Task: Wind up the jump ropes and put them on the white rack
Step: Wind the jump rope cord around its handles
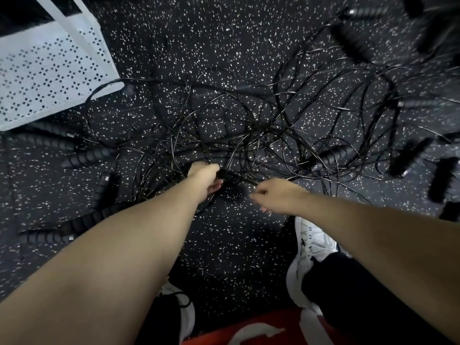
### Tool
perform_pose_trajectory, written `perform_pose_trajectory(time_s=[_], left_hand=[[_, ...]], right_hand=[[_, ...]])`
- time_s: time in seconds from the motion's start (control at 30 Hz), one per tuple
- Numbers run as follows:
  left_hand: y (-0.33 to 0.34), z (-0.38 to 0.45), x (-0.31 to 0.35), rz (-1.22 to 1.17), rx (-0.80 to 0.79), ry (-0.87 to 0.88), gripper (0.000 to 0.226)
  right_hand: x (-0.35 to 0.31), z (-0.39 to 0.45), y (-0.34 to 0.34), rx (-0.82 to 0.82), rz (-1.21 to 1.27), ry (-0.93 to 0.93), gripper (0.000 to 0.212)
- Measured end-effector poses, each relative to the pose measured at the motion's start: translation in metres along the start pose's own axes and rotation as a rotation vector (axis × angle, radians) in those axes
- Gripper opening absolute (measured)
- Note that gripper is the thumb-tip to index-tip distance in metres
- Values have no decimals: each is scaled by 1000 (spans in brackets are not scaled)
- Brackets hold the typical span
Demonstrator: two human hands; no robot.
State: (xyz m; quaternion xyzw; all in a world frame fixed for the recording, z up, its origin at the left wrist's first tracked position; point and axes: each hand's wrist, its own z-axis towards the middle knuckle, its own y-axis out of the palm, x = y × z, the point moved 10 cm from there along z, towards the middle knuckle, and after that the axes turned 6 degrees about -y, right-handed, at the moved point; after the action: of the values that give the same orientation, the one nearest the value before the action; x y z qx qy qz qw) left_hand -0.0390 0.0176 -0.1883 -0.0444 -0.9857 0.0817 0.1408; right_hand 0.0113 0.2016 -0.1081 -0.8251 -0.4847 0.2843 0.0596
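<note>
White shoe (308,247) on the speckled black floor (224,245); left hand (205,179) grasping a black handle (225,175), right hand (276,195) loosely curled, holding nothing clear. Beyond, tangled jump ropes (249,125); white rack (49,73) far left.

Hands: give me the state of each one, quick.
Left hand: closed around a black jump rope handle at the near edge of the tangle.
Right hand: fingers curled downward; whether it pinches a cord cannot be told.
</note>
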Motion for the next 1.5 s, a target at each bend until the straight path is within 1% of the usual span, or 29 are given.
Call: perform_pose_trajectory(time_s=[0.07,0.2,0.27,0.3,0.37,0.43,0.57,0.7,0.77,0.83,0.9,1.0,1.07,1.13,1.17,1.2,1.23,1.27,1.3,1.43,1.5], left_hand=[[4,3,0,18,11,4,39],[5,3,2,27,4,0,28],[2,-2,10,22,0,31,17],[1,-6,17,60,-11,67,9],[2,-19,32,217,-63,151,8],[4,-35,45,340,-156,210,5],[-8,-74,70,403,-280,264,13],[-15,-120,88,468,-409,294,10],[-14,-144,96,539,-447,329,10],[-11,-168,104,568,-461,378,11],[-8,-187,109,568,-455,422,12],[-7,-205,109,548,-456,438,14],[-10,-212,109,481,-441,437,14],[-14,-214,111,385,-413,428,13],[-14,-215,112,343,-407,419,16],[-13,-216,111,314,-406,411,19],[-12,-216,110,298,-401,404,21],[-11,-216,108,291,-395,397,20],[-11,-216,106,287,-391,388,18],[-7,-216,104,284,-410,350,13],[-3,-220,108,296,-417,362,11]], right_hand=[[-1,0,2,0,7,-5,30],[-9,-1,4,-8,2,-13,28],[-14,-2,1,-4,13,-22,26],[-17,-2,-2,2,21,-27,26],[-25,-4,-9,22,36,-39,26],[-36,-8,-18,53,37,-56,27],[-59,-23,-36,83,39,-90,26],[-80,-45,-55,83,14,-132,22],[-86,-58,-67,95,29,-134,20],[-90,-70,-79,124,102,-125,20],[-93,-83,-88,161,183,-120,22],[-96,-99,-93,207,197,-114,39],[-96,-105,-90,202,82,-101,47],[-92,-103,-80,168,-162,-88,52],[-91,-102,-74,155,-274,-92,50],[-91,-100,-67,143,-337,-115,44],[-92,-99,-62,129,-354,-148,31],[-95,-99,-57,113,-333,-181,19],[-97,-100,-53,103,-292,-204,14],[-98,-98,-52,123,-90,-231,21],[-105,-100,-50,85,10,-256,16]])
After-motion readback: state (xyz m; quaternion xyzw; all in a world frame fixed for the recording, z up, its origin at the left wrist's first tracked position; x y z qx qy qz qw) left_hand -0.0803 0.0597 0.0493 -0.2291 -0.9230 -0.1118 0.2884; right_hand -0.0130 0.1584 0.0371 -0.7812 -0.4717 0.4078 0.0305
